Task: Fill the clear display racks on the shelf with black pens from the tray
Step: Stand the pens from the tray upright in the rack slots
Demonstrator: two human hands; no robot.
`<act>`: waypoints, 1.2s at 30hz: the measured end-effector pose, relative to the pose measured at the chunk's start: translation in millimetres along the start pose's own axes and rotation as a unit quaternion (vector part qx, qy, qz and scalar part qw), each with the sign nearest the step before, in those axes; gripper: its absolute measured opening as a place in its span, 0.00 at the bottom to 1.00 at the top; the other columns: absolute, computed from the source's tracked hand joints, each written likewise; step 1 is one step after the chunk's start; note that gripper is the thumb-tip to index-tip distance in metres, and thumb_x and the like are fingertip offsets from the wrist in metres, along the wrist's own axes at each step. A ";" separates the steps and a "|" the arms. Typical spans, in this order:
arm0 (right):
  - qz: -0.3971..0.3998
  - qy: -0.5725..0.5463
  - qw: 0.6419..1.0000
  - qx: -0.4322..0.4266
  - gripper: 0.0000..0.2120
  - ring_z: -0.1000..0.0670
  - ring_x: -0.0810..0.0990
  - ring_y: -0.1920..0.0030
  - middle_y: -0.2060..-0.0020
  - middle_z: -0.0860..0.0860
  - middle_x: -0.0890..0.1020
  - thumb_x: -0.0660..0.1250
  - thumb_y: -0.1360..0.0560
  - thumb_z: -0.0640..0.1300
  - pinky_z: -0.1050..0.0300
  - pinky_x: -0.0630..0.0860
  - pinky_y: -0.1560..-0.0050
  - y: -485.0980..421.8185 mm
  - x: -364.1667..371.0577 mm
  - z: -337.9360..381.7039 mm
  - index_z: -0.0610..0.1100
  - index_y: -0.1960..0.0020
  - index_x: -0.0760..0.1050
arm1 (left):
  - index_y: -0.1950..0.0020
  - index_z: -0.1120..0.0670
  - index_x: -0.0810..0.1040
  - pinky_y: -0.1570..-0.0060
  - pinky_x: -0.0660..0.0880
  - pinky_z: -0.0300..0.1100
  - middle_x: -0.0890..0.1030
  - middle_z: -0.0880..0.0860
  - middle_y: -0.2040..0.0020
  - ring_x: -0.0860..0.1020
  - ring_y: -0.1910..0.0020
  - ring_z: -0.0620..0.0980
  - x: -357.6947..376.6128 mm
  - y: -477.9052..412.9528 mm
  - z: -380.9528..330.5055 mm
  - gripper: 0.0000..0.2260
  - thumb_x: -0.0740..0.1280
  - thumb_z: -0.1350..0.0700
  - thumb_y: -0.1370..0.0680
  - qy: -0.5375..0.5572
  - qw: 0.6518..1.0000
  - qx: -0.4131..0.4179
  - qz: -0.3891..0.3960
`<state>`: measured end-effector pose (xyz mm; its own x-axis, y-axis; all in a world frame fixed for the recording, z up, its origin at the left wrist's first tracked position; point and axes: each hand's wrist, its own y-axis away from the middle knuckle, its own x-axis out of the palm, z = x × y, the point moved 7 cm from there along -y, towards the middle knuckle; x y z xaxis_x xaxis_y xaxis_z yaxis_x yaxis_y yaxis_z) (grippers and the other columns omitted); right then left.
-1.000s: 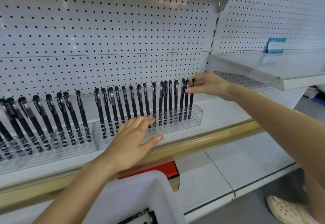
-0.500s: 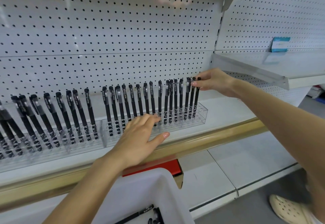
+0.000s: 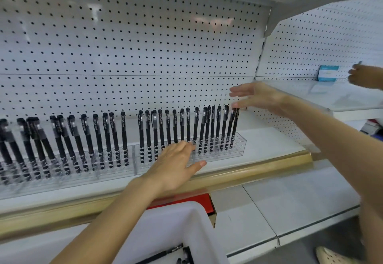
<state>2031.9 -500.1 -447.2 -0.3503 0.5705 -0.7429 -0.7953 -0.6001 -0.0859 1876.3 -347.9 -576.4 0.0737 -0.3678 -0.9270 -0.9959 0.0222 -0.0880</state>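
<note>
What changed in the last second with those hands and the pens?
The right hand let go of the top of the end pen and lifted off it, fingers now straight. A second person's hand came into view by the blue label at the far right. The left hand stays flat on the clear rack, and the pens stay standing in it.
</note>
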 end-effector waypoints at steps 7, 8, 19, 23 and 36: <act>0.058 0.189 0.975 -0.100 0.25 0.57 0.71 0.35 0.35 0.55 0.76 0.73 0.27 0.48 0.58 0.66 0.31 45.4 54.0 45.6 0.50 0.31 0.72 | 0.22 0.50 0.55 0.27 0.52 0.43 0.57 0.46 0.22 0.57 0.24 0.47 -30.7 36.4 -11.3 0.29 0.59 0.42 0.20 0.007 1.000 0.023 -0.003; 0.077 0.214 0.968 -0.107 0.25 0.57 0.70 0.34 0.34 0.55 0.75 0.72 0.27 0.49 0.58 0.64 0.31 52.2 68.3 46.2 0.51 0.31 0.71 | 0.22 0.50 0.55 0.27 0.52 0.43 0.56 0.47 0.22 0.56 0.24 0.47 -32.0 48.1 -7.4 0.29 0.59 0.42 0.20 0.004 1.000 0.022 -0.004; 0.234 0.272 0.906 -0.224 0.22 0.52 0.68 0.34 0.35 0.52 0.72 0.63 0.23 0.59 0.57 0.64 0.33 149.2 270.0 77.3 0.49 0.33 0.74 | 0.22 0.47 0.55 0.26 0.52 0.40 0.57 0.45 0.23 0.57 0.25 0.45 2.2 193.7 83.7 0.28 0.56 0.40 0.20 -0.047 0.998 -0.040 0.009; 0.347 0.242 0.891 -0.165 0.24 0.51 0.73 0.38 0.37 0.53 0.75 0.63 0.23 0.60 0.58 0.70 0.39 182.1 351.7 56.0 0.47 0.33 0.74 | 0.21 0.48 0.50 0.29 0.39 0.35 0.52 0.45 0.22 0.50 0.24 0.45 18.5 222.1 116.7 0.31 0.53 0.36 0.21 -0.087 0.993 -0.081 0.009; 0.379 0.171 0.902 -0.120 0.22 0.51 0.75 0.54 0.53 0.53 0.77 0.72 0.30 0.60 0.57 0.71 0.56 223.7 426.5 50.2 0.46 0.46 0.70 | 0.22 0.53 0.58 0.28 0.35 0.36 0.61 0.50 0.23 0.54 0.25 0.45 37.2 240.3 134.7 0.34 0.43 0.34 0.22 -0.077 0.993 -0.046 -0.082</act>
<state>1679.7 -362.9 -750.0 -0.5419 -0.2353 -0.8068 -0.2472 -0.8729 0.4207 1646.9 -231.1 -681.2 0.2359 -0.2131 -0.9481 -0.9698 -0.1134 -0.2158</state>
